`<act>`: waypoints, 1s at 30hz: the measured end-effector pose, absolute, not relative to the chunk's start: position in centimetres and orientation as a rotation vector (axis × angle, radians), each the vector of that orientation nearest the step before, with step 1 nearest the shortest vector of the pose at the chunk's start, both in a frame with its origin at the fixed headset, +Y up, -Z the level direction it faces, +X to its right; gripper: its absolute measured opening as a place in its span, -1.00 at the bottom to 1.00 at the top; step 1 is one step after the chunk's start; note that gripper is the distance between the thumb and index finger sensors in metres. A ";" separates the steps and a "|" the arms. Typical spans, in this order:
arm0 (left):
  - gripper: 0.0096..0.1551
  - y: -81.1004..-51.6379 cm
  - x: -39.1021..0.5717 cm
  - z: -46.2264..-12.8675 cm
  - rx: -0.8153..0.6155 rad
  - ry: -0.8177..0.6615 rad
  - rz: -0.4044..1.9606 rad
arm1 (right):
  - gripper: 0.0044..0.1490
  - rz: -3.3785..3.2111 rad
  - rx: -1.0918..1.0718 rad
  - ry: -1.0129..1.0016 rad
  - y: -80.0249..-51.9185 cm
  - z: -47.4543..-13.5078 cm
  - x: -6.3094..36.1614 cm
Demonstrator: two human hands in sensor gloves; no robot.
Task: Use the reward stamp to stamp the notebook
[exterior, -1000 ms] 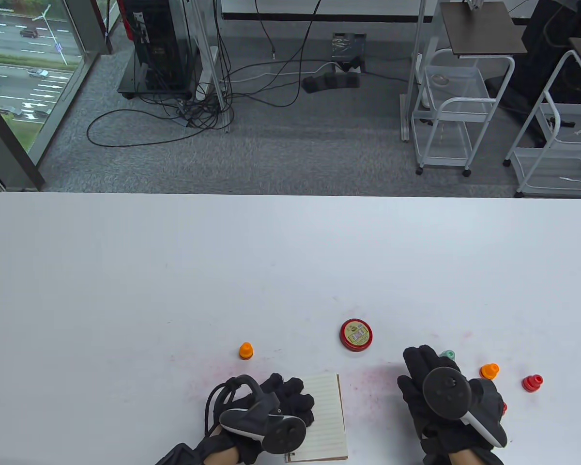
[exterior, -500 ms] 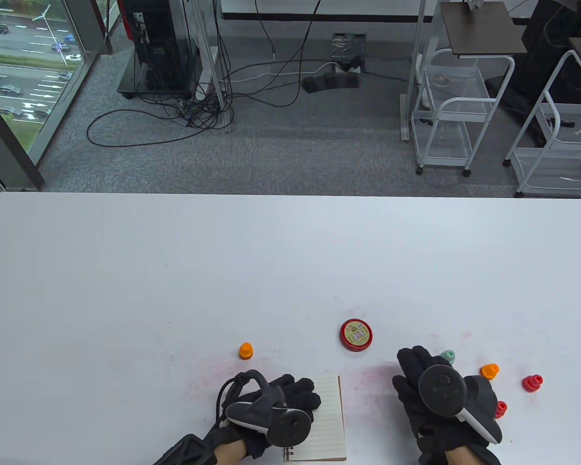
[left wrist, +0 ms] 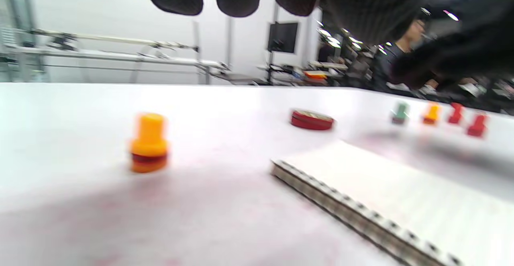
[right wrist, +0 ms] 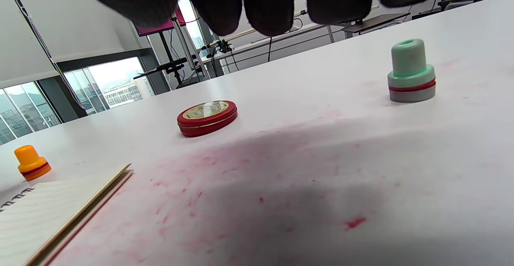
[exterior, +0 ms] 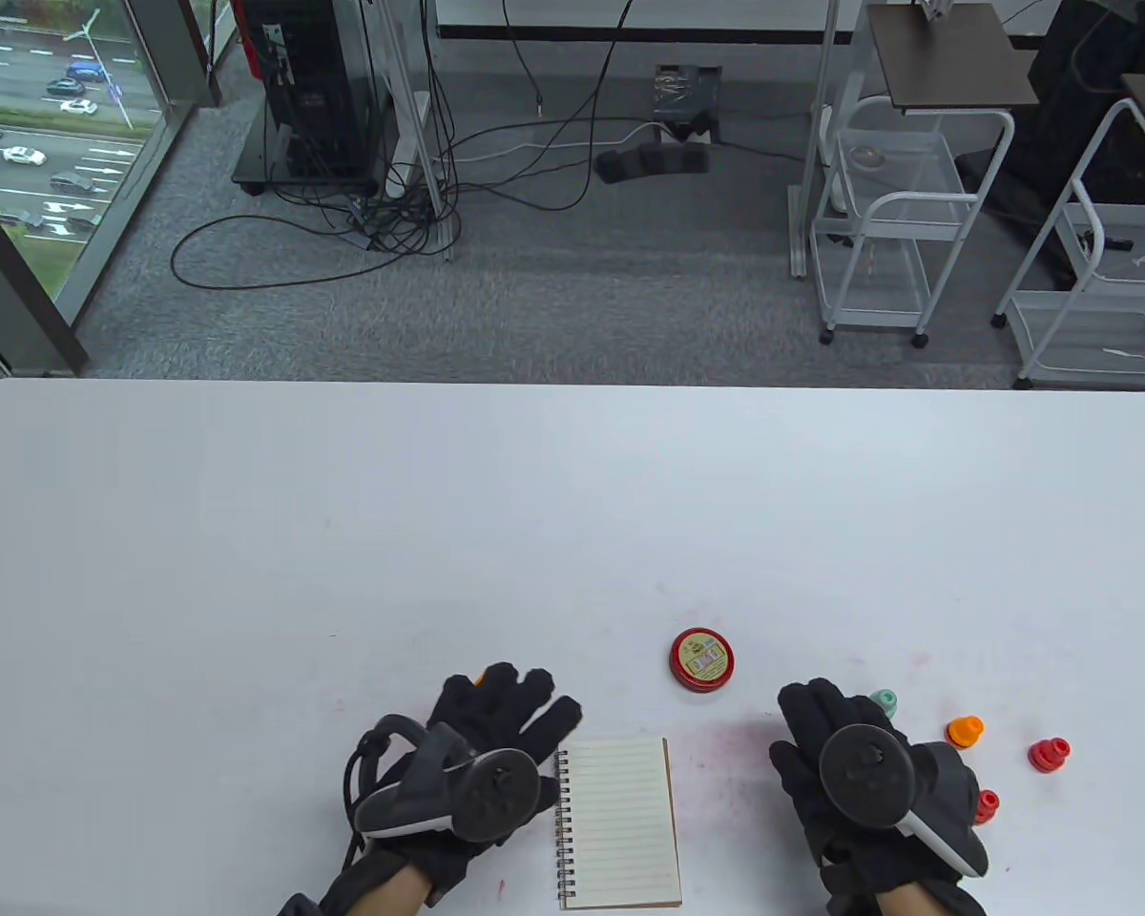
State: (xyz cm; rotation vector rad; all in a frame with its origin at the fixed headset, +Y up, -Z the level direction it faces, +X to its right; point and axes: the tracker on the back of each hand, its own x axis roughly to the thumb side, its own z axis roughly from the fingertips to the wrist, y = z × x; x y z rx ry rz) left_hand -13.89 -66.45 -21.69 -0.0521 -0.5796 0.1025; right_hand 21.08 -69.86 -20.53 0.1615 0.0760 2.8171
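Both hands are lying spread and holding nothing at the bottom of the frame. The left hand, which was resting on the notebook half a second ago, is now sitting just left of the spiral binding, fingers fanned toward an orange stamp that its fingertips almost hide in the table view. That is leaving the lined page fully uncovered, lower centre, ready to take a print. The right hand is barely shifting, flat and open over the pink-stained tabletop at lower right, gripping nothing. Just past its fingertips a green stamp is standing; further right, another orange stamp and two red stamps are waiting. Beyond the notebook, at centre, the red ink tin is sitting closed. Judging from this, no stamp is picked yet; the left hand looks nearest to one.
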 end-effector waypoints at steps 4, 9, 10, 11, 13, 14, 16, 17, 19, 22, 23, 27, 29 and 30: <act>-0.02 -66.1 -17.5 -22.8 -0.017 -0.436 0.143 | -0.22 2.826 0.160 0.064 -69.8 -20.5 21.1; -0.01 -68.8 -20.3 -23.5 0.045 -0.369 0.153 | -0.21 2.843 0.161 0.074 -70.0 -20.6 21.1; -0.02 -69.6 -20.5 -23.9 -0.004 -0.378 0.173 | -0.21 2.844 0.159 0.071 -70.0 -20.6 21.1; -0.02 -69.9 -20.7 -23.8 -0.068 -0.375 0.138 | -0.20 2.846 0.161 0.075 -70.0 -20.7 21.1; -0.02 -69.9 -20.9 -23.8 -0.027 -0.371 0.104 | -0.20 2.849 0.163 0.067 -70.0 -20.8 20.9; -0.03 -69.9 -20.8 -23.8 -0.031 -0.374 0.103 | -0.20 2.858 0.168 0.071 -70.1 -20.9 20.8; -0.03 -69.9 -20.8 -23.8 -0.026 -0.374 0.119 | -0.20 2.875 0.171 0.084 -70.3 -21.0 20.7; -0.03 -69.8 -20.9 -23.8 -0.023 -0.374 0.120 | -0.20 2.882 0.174 0.090 -70.4 -21.0 20.6; -0.03 -69.5 -20.9 -23.6 -0.014 -0.375 0.117 | -0.19 2.892 0.180 0.110 -70.6 -21.1 20.4; -0.04 -68.7 -20.9 -23.1 0.006 -0.387 0.128 | -0.18 2.875 0.211 0.136 -70.6 -21.4 20.2; -0.05 -68.6 -20.9 -23.0 0.012 -0.390 0.133 | -0.18 2.868 0.216 0.135 -70.6 -21.5 20.0; -0.06 -68.3 -21.0 -22.8 0.018 -0.396 0.152 | -0.16 2.895 0.273 0.154 -70.0 -22.7 18.4; -0.08 -68.3 -21.1 -22.8 -0.003 -0.390 0.172 | -0.12 2.953 0.300 0.195 -69.6 -23.9 17.2; -0.09 -68.2 -21.0 -22.7 -0.012 -0.388 0.175 | -0.11 2.965 0.303 0.213 -69.4 -24.5 16.8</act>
